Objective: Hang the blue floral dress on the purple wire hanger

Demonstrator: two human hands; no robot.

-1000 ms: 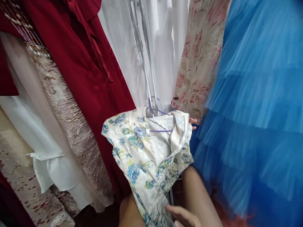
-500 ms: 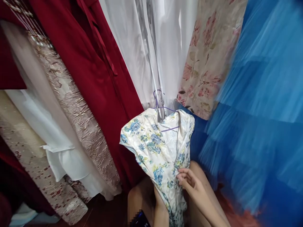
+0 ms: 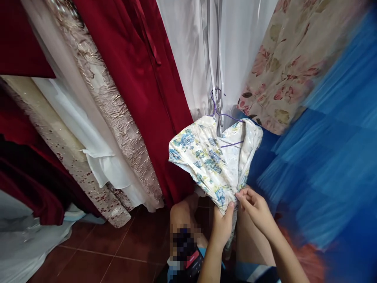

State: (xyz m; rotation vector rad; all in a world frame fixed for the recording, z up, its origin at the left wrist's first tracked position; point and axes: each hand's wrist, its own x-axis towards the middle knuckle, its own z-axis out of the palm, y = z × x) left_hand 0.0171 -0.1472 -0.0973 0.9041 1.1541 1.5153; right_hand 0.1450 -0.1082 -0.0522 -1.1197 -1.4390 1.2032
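A white garment with blue flowers and yellow-green leaves (image 3: 203, 157) hangs on a thin purple hanger (image 3: 226, 115) in front of me. My left hand (image 3: 223, 222) grips the gathered cloth from below, thumb on top and fingers hidden behind it. At the bottom of the V-shaped neckline, my right hand (image 3: 251, 202) pinches the fabric edge between thumb and fingertips. Both hands are close together. Below them the lower part of the garment hangs bunched between my legs.
Behind the garment hang a dark red dress (image 3: 159, 98), a white curtain-like cloth (image 3: 188, 51) with grey ribbons and a pink-flowered dress (image 3: 282, 78). Blue tulle (image 3: 321, 157) spreads at right. Reddish floor tiles (image 3: 126, 251) show below. A partly blurred-out dark object (image 3: 194, 259) rests by my leg.
My left hand has come up from beneath the cloth, its thumb now on the front. My right hand still pinches the neckline. The view has shifted, showing more floor.
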